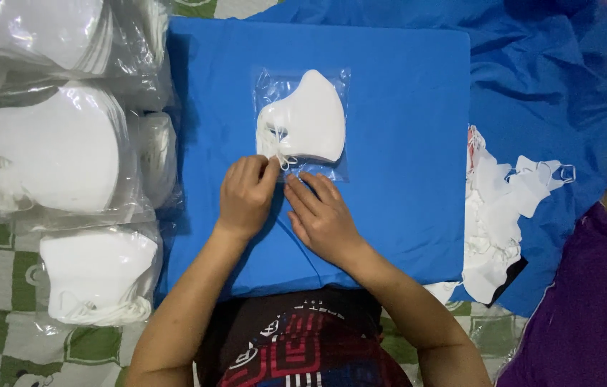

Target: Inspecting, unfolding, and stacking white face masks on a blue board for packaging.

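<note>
Head view: a clear pouch holding white masks is lying mid-board. Left hand is pinching its bottom edge; right hand, fingers spread, is pressing beside it. Bagged stacks are sitting past the left edge.

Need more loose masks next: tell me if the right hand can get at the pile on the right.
Probably yes: the right hand lies flat on the blue cloth, and nothing stands between it and the loose masks.

Home packing spot, checked floor mat, bagged mask stacks, blue cloth
</note>
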